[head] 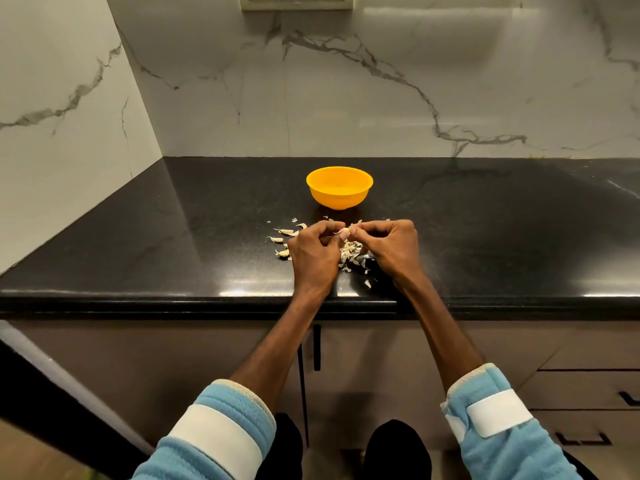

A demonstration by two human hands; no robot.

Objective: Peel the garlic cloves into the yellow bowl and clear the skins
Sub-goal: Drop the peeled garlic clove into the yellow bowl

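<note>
As the head view shows, both hands meet just in front of the yellow bowl (337, 199): the left hand (313, 252) and right hand (391, 245) are curled, their fingertips pinching one garlic clove (344, 233) between them. Loose skins (349, 256) lie under the hands, on the near side of the bowl; unpeeled cloves (287, 232) sit front-left of it. The peel likely comes off best if the left hand steadies the clove while a right nail lifts skin from its tip, so scraps fall short of the bowl.
</note>
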